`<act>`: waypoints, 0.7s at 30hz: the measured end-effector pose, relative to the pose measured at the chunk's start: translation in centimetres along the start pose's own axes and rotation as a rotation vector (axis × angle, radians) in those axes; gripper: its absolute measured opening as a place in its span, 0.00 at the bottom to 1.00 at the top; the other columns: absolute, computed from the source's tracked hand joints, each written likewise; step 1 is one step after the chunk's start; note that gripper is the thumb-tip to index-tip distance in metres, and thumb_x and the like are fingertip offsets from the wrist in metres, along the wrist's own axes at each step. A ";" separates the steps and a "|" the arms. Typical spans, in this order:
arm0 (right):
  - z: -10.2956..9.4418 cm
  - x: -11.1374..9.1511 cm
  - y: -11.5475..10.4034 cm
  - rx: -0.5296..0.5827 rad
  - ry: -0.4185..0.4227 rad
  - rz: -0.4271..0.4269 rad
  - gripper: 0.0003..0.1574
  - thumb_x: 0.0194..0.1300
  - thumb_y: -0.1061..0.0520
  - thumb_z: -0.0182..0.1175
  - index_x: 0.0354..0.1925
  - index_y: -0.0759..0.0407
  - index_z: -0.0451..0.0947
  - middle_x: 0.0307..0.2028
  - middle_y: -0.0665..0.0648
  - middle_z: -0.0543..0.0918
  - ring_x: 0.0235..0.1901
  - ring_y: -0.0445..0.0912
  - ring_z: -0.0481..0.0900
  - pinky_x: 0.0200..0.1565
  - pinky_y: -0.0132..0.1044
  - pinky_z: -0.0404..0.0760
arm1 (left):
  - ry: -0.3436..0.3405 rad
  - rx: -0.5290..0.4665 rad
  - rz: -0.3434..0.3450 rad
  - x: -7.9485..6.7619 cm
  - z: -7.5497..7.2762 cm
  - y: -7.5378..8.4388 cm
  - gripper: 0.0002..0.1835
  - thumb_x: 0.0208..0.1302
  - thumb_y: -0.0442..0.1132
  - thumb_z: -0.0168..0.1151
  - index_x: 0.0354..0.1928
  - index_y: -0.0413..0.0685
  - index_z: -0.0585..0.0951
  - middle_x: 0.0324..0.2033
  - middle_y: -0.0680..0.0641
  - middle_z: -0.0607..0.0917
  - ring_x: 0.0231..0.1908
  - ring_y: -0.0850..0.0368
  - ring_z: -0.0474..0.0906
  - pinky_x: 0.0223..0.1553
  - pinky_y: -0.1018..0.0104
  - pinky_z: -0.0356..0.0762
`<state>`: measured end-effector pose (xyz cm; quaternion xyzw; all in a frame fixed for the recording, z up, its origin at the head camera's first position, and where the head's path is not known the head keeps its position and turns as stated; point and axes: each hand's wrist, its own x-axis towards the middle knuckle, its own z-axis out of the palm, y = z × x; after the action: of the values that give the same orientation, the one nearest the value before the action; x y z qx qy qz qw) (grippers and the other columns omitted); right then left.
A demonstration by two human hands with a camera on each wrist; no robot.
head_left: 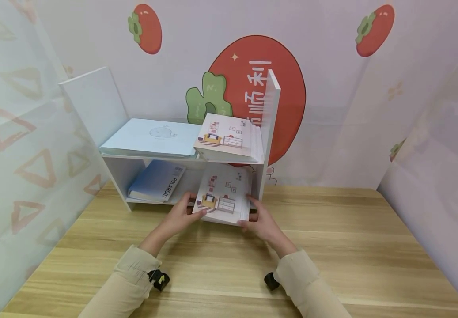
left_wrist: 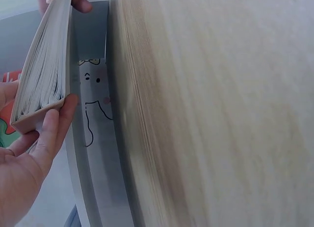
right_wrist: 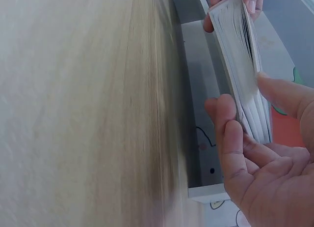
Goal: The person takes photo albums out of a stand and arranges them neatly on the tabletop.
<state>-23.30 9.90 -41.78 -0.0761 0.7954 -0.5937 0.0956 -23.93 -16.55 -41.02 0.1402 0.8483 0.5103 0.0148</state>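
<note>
The left hand (head_left: 180, 217) and right hand (head_left: 264, 224) grip a thick, white, colourfully illustrated book (head_left: 221, 193).

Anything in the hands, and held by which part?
Both hands grip the lower thick, white, rectangular book with the cartoon-printed cover, at its left and right sides toward the near end.

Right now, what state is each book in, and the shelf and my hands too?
Held book: closed, gripped at both sides.
Upper white book: closed, lying on the upper level.
Whale book: closed, lying on the upper level.
POLAROID book: closed, lying on the lower level.
Shelf: upright.
Left hand: gripping.
Right hand: gripping.
</note>
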 end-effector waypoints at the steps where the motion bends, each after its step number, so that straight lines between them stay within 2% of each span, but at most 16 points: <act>1: 0.1 -0.1 0.0 0.007 0.002 -0.001 0.56 0.61 0.69 0.66 0.78 0.58 0.47 0.37 0.66 0.87 0.27 0.45 0.82 0.37 0.35 0.79 | -0.006 -0.010 0.000 0.0 0.0 0.0 0.24 0.68 0.36 0.63 0.59 0.36 0.64 0.55 0.32 0.75 0.52 0.43 0.80 0.47 0.66 0.82; 7: 0.4 -0.3 0.1 0.030 0.015 0.002 0.59 0.60 0.70 0.67 0.78 0.60 0.43 0.38 0.67 0.88 0.29 0.48 0.84 0.41 0.36 0.80 | -0.051 -0.081 0.015 -0.4 -0.2 0.0 0.24 0.68 0.33 0.62 0.59 0.37 0.62 0.56 0.32 0.72 0.53 0.41 0.79 0.45 0.69 0.82; 12: 0.5 -0.5 0.1 0.036 0.027 0.021 0.59 0.60 0.68 0.67 0.78 0.65 0.43 0.40 0.68 0.88 0.30 0.48 0.85 0.45 0.38 0.80 | -0.049 -0.083 0.022 -0.7 -0.2 0.0 0.23 0.68 0.33 0.62 0.58 0.37 0.62 0.58 0.32 0.71 0.52 0.41 0.80 0.44 0.69 0.82; 15: 0.5 -0.6 0.1 0.047 0.028 0.030 0.57 0.60 0.68 0.67 0.77 0.66 0.44 0.40 0.67 0.88 0.30 0.47 0.85 0.43 0.38 0.81 | -0.046 -0.075 0.019 -0.9 -0.3 0.2 0.23 0.68 0.33 0.63 0.58 0.38 0.62 0.58 0.31 0.70 0.52 0.41 0.80 0.43 0.69 0.82; 21: 0.4 -0.8 -0.2 0.110 0.030 0.036 0.56 0.60 0.71 0.66 0.77 0.64 0.46 0.42 0.68 0.87 0.30 0.46 0.84 0.41 0.39 0.84 | -0.051 -0.079 0.014 -1.1 -0.6 0.7 0.23 0.67 0.32 0.63 0.57 0.38 0.62 0.59 0.31 0.69 0.51 0.41 0.80 0.43 0.70 0.82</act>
<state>-22.43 9.60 -41.63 -0.0478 0.7642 -0.6357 0.0984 -22.81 -17.02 -40.28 0.1586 0.8258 0.5398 0.0385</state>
